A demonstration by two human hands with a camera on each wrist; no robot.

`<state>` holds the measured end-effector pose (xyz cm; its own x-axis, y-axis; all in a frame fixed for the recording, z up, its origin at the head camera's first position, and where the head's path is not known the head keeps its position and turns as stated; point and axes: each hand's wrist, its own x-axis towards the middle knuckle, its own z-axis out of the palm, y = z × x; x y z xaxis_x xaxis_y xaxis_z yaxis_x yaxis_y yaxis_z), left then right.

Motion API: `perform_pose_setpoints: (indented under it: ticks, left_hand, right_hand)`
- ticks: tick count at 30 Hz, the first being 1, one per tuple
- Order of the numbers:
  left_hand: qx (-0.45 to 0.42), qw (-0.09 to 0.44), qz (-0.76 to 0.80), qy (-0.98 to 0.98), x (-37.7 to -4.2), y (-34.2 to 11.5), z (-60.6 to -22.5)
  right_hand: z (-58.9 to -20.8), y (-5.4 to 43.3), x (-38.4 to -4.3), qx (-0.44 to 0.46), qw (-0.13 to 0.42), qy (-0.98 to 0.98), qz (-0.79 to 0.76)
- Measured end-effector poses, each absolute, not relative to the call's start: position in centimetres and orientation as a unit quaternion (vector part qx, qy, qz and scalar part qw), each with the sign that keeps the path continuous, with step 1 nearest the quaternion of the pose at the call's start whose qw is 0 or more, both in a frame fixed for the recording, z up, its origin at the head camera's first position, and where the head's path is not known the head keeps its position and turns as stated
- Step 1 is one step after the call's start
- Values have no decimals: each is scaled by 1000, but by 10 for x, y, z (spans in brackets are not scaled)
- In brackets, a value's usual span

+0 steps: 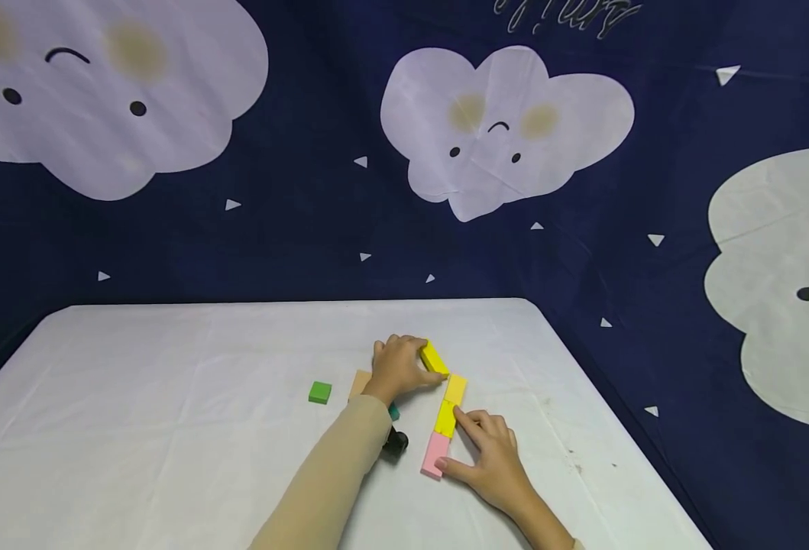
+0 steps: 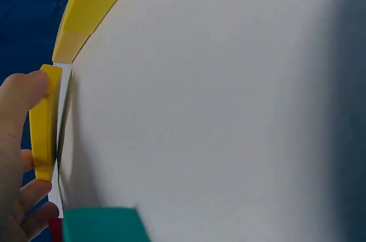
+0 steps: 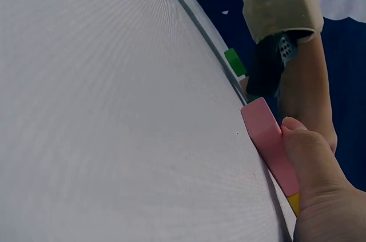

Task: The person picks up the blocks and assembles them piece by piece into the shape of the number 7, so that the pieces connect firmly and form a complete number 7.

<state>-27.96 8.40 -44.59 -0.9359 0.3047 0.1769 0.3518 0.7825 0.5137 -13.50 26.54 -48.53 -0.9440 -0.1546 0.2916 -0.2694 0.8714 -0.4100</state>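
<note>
My left hand (image 1: 400,365) pinches a yellow block (image 1: 435,359) between thumb and fingers, close to the far end of a row of blocks. In the left wrist view the thumb lies against this block's upper end and the fingers are behind it. The row has a pale yellow block (image 1: 455,389), a brighter yellow block (image 1: 445,418) and, nearest, a pink block (image 1: 435,454), end to end. Along the row's right side, my right hand (image 1: 490,458) touches the pink block with its thumb and the brighter yellow one with its extended index finger.
A green block (image 1: 319,393) lies left of my left hand. Partly hidden by that hand and its wrist are a beige block (image 1: 359,383) and a teal block (image 1: 393,412). A red piece (image 2: 56,229) shows beside the teal block. White cloth covers the table (image 1: 170,428).
</note>
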Motion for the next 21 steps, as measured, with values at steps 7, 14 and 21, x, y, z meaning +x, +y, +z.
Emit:
perform_pose_setpoints:
  ticks: [7, 14, 21]
  left_hand:
    - [-175, 42, -294, -939, -285, 95, -441]
    - [-187, 21, -305, -934, -286, 106, -441]
    - [-173, 10, -309, -935, -289, 107, -443]
  right_hand:
    - [-485, 266, -135, 112, 133, -959, 224]
    - [-486, 267, -135, 114, 134, -958, 227]
    - [-486, 266, -135, 116, 135, -957, 228]
